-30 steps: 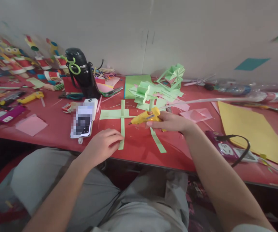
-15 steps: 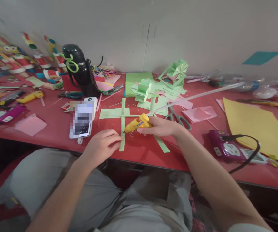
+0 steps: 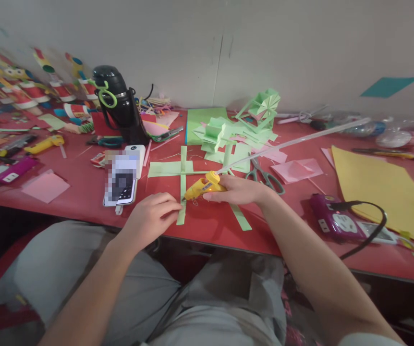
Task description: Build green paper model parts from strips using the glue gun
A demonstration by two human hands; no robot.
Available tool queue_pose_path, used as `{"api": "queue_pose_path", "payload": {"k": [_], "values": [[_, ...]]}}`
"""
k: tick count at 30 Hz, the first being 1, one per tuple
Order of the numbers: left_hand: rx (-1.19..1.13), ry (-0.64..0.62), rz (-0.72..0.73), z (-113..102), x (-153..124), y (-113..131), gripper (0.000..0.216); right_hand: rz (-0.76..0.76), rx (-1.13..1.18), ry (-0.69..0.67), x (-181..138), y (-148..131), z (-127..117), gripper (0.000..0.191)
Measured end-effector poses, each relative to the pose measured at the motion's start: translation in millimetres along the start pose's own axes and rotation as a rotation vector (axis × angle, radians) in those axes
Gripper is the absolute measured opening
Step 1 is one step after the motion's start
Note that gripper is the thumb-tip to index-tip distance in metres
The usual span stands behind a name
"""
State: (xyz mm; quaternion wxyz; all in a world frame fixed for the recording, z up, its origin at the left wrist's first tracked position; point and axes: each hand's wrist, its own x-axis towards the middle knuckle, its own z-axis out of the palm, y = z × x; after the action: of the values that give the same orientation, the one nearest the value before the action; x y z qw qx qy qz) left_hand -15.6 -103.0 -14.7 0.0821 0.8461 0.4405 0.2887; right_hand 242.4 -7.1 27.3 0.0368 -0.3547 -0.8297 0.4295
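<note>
My right hand (image 3: 241,189) is wrapped round a yellow glue gun (image 3: 203,186), its nozzle pointing left and down at a light green paper strip (image 3: 183,185). A long clear glue stick (image 3: 289,143) juts from the gun's back end, up and to the right. My left hand (image 3: 158,211) has its fingers together, fingertips on the strip's left edge near its lower end; the thumb is partly hidden. This strip crosses a wider green paper piece (image 3: 160,168). Another green strip (image 3: 241,217) slants out below my right hand, which covers part of it.
Scissors (image 3: 264,177) lie right of the gun, folded green paper shapes (image 3: 214,133) behind it. Left are a phone (image 3: 132,192) and a black bottle (image 3: 115,103). A purple power strip (image 3: 336,218) with a black cable and yellow paper (image 3: 383,187) lie on the right of the red table.
The glue gun has shifted slightly left and down along the strip, and the glue stick's far end has swung a little up and right. My left hand stays almost in place.
</note>
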Motion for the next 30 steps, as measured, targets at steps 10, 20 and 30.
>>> {"api": "queue_pose_path", "payload": {"k": [10, 20, 30], "values": [[-0.005, 0.000, -0.008, 0.7, -0.6, -1.2, 0.017, -0.016, 0.008, -0.006, -1.5, 1.3, -0.7, 0.050], [0.000, 0.005, 0.013, 0.2, 0.0, -1.1, 0.014, 0.048, -0.021, -0.019, -8.0, -2.5, -5.2, 0.055], [-0.006, 0.028, 0.036, 1.1, -0.9, -3.2, 0.014, 0.228, -0.063, 0.146, -35.9, 1.7, -20.0, 0.062]]}}
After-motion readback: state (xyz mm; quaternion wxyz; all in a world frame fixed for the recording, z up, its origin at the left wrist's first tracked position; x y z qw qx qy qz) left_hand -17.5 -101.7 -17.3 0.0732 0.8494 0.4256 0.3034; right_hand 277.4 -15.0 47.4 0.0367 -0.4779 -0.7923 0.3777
